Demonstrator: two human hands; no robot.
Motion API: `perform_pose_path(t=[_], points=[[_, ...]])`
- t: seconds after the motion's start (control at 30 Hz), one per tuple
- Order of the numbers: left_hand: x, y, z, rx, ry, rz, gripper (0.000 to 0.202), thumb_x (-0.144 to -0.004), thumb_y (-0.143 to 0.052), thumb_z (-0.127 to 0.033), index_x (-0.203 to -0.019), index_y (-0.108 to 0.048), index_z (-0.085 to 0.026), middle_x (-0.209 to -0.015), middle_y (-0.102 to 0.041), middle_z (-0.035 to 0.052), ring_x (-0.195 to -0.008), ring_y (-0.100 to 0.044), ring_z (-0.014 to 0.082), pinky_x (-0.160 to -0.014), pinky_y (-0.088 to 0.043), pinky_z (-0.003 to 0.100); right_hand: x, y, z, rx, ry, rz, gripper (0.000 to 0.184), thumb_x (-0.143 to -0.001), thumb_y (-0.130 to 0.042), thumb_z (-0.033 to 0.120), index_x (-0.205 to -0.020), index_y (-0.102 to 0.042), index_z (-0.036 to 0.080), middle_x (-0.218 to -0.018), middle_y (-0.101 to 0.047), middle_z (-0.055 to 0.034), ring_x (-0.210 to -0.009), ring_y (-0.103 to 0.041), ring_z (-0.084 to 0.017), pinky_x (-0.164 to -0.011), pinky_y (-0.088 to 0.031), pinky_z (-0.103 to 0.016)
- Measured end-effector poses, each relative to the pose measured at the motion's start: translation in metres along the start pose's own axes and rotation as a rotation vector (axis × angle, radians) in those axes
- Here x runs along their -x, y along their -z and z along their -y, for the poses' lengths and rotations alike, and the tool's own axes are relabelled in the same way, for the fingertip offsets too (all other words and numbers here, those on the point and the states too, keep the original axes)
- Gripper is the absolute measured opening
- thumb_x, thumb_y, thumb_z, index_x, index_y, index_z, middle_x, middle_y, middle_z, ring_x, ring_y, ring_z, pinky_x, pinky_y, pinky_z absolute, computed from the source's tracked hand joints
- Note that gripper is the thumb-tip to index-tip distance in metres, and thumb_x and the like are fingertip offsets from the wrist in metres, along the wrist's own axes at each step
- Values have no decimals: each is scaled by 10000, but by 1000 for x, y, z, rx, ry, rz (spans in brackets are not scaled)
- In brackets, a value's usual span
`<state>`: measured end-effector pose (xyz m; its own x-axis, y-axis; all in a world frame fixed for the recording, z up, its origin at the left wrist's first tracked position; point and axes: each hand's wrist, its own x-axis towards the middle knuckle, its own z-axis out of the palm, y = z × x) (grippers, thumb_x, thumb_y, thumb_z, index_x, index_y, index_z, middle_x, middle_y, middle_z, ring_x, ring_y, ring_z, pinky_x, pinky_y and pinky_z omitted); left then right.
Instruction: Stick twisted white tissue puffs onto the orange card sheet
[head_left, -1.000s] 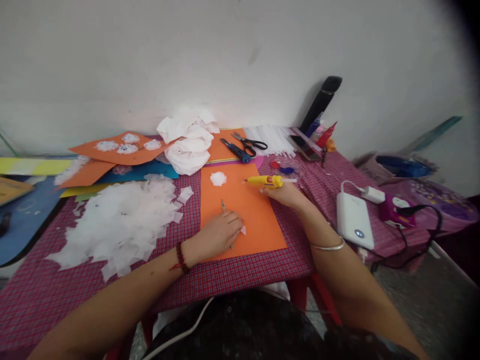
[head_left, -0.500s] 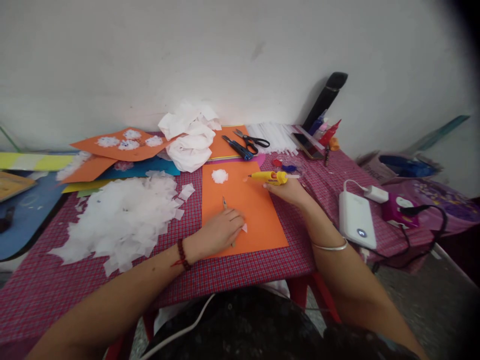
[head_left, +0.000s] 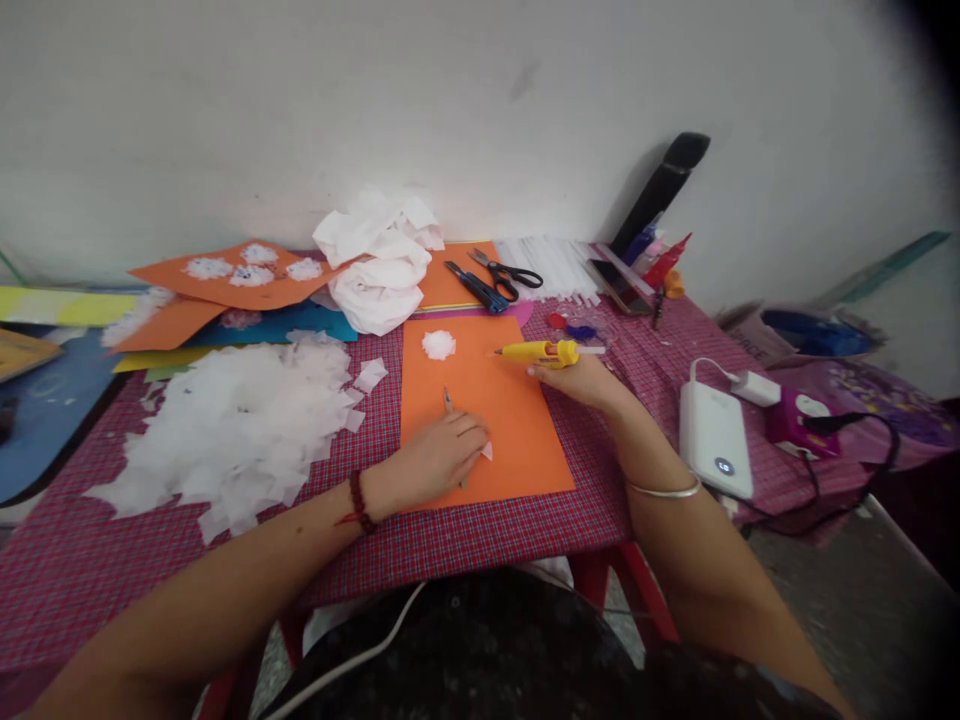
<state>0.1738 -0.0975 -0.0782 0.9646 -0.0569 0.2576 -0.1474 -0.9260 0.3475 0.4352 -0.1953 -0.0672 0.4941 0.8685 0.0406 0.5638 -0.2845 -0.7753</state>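
Observation:
My right hand is closed around a yellow glue gun, with a clear glue stick coming out of its back end. The nozzle points left, over the upper right of an orange paper sheet. Lower on the same sheet, my left hand has curled fingers around a thin pencil, its tip showing beyond the knuckles. A small white paper piece shows at the left fingertips. Near the sheet's top left sits a round fluffy white paper tuft.
To the left lies a large heap of white paper squares. Crumpled white paper, scissors, a blue cutter and glue sticks lie behind the sheet. A white power bank and cables are at right.
The view has shifted slightly. Both hands stay in nearly the same places, the right still holding the glue gun and the left still on the pencil.

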Motion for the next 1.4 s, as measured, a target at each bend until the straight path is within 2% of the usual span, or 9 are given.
perform_pose_path(t=[0.13,0.33,0.6,0.83,0.93,1.1,1.2,1.3,1.4], points=[[0,0,1,-1,-12,2,149,-944,-463,-116,-950,-612,-123,-1082,-648,105,-1039,-574,208,-977,-488,371,0,1,6,73,-2,7,286,-723,-666,371,-910,-667,154,-820,-683,-52,-669,-560,-153,-608,-443,-265],[0,-1,1,-25,8,17,158,-955,-461,-141,-978,-616,-122,-1083,-647,104,-1034,-577,217,-970,-489,388,1,-2,7,175,0,-32,295,-735,-664,381,-913,-679,145,-774,-673,-43,-631,-530,-136,-584,-403,-253],[0,-2,0,-25,20,22,179,-966,-446,-151,-983,-622,-129,-1075,-648,99,-1052,-580,219,-977,-479,398,-1,1,4,187,18,-16,337,-768,-624,355,-1031,-684,152,-904,-718,-75,-747,-622,-176,-658,-470,-268],[-1,-1,0,-25,20,29,166,-956,-452,-140,-965,-618,-125,-1065,-648,107,-1034,-581,221,-963,-476,394,0,6,-4,297,-18,97,271,-788,-623,307,-1008,-682,160,-942,-735,-65,-788,-652,-177,-704,-497,-268],[-1,-2,1,-16,24,35,172,-958,-445,-140,-966,-617,-130,-1066,-646,101,-1034,-579,217,-976,-466,396,-8,16,14,434,26,217,271,-792,-614,245,-1034,-696,156,-957,-740,-72,-794,-657,-176,-716,-501,-261],[0,-1,1,-18,21,34,192,-967,-427,-156,-984,-616,-130,-1063,-641,104,-1022,-568,217,-961,-470,378,-35,28,80,840,209,507,320,-748,-677,209,-1062,-738,213,-1011,-751,-50,-872,-667,-183,-776,-480,-264],[1,-2,2,-35,14,21,206,-974,-410,-169,-1007,-610,-129,-1052,-637,109,-999,-567,217,-955,-471,384,-35,33,112,1047,175,609,320,-694,-731,229,-1011,-758,202,-960,-757,-56,-887,-668,-205,-780,-476,-282],[0,-3,4,-44,6,27,201,-963,-409,-147,-999,-607,-129,-1049,-637,111,-997,-568,218,-953,-474,388,-21,53,115,1113,70,528,328,-717,-710,270,-1024,-751,161,-969,-748,-94,-888,-675,-233,-771,-475,-301],[-1,-5,5,-42,-7,40,194,-949,-419,-133,-972,-611,-123,-1048,-640,114,-1002,-570,221,-959,-474,395,1,97,88,1015,-61,320,317,-785,-650,279,-1062,-717,140,-990,-732,-109,-860,-673,-216,-734,-471,-278]])
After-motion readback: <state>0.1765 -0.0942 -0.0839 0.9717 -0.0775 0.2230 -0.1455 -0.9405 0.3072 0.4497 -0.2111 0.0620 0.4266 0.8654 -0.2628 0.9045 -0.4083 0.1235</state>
